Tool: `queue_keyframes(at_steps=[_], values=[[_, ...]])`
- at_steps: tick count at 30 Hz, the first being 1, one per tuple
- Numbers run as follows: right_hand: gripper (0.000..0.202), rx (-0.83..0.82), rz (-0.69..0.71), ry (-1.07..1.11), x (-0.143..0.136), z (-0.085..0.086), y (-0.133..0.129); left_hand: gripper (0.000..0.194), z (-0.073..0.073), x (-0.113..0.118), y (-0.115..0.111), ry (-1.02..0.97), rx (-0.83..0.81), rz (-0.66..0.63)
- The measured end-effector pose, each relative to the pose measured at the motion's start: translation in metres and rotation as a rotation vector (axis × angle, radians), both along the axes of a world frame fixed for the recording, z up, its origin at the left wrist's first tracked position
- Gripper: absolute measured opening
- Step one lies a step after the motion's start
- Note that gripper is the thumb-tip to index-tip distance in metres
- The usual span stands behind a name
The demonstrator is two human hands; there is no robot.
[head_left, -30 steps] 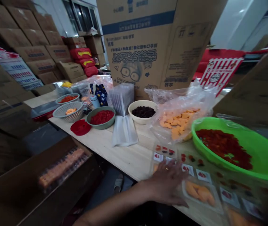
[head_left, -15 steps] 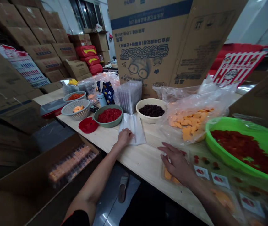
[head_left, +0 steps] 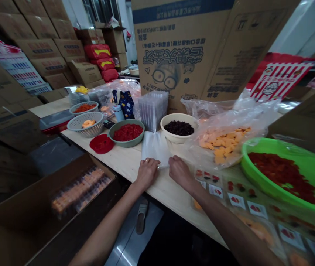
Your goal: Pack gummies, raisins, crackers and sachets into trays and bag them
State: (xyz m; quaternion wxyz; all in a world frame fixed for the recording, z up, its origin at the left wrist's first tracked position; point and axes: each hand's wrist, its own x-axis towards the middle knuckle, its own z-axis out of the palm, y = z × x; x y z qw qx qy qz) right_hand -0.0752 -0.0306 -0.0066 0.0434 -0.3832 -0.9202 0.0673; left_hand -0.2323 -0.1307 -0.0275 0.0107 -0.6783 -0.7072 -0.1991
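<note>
A flat, whitish see-through plastic bag (head_left: 155, 146) lies on the table in front of me; whether it is one or a stack I cannot tell. My left hand (head_left: 148, 170) is closed at its near left corner. My right hand (head_left: 180, 170) pinches at its near right corner, fingers curled. Behind the bag stand clear plastic trays (head_left: 154, 109) on edge. A green bowl of red pieces (head_left: 127, 144) is to the left, and a cream bowl of dark pieces (head_left: 177, 138) to the right. Filled clear packs with labels (head_left: 236, 200) lie beneath my right forearm.
On the right are a bag of orange pieces (head_left: 223, 144) and a bright green basin (head_left: 284, 142). A red lid (head_left: 102, 145) and grey basket (head_left: 86, 125) sit left. A tall carton (head_left: 215, 55) stands behind. An open carton (head_left: 16, 221) holds packed goods below the table edge.
My right hand has moved left from above the labelled packs to the plastic bag's near right corner and its fingers have closed. The left hand stays at the bag's near edge.
</note>
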Motion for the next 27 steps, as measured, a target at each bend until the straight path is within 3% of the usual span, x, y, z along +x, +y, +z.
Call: queue_keyframes(at_steps=[4, 8, 11, 13, 14, 17, 20, 23, 25, 27], values=[[0.033, 0.015, -0.145, 0.067, 0.004, 0.0, 0.0, 0.049, -0.007, -0.004, -0.006, -0.108, 0.172, -0.063], [0.034, -0.147, -0.107, 0.139, 0.026, 0.013, -0.01, 0.039, -0.014, -0.004, -0.014, -0.128, 0.339, -0.249], [0.038, -0.164, -0.119, 0.153, 0.068, 0.026, -0.022, 0.04, -0.017, 0.0, -0.018, -0.144, 0.367, -0.057], [0.033, -0.071, -0.282, 0.035, 0.101, 0.032, -0.028, 0.057, -0.019, 0.016, -0.019, -0.168, 0.321, 0.08], [0.033, -0.03, -0.366, -0.055, 0.116, 0.033, -0.031, 0.067, -0.02, 0.03, -0.019, -0.18, 0.278, 0.087], [0.031, 0.007, -0.5, -0.263, 0.144, 0.026, -0.035, 0.08, -0.023, 0.086, -0.019, -0.204, 0.114, -0.113], [0.031, -0.026, -0.544, -0.26, 0.145, 0.013, -0.036, 0.075, -0.028, 0.132, -0.017, -0.205, -0.044, -0.281], [0.043, -0.119, -0.623, -0.093, 0.137, 0.001, -0.03, 0.071, -0.03, 0.143, -0.016, -0.21, -0.123, -0.274], [0.05, -0.256, -0.704, 0.124, 0.133, -0.007, -0.021, 0.071, -0.03, 0.137, -0.018, -0.23, -0.124, -0.255], [0.043, -0.435, -0.739, 0.34, 0.131, -0.015, -0.011, 0.07, -0.029, 0.127, -0.021, -0.249, -0.122, -0.261]])
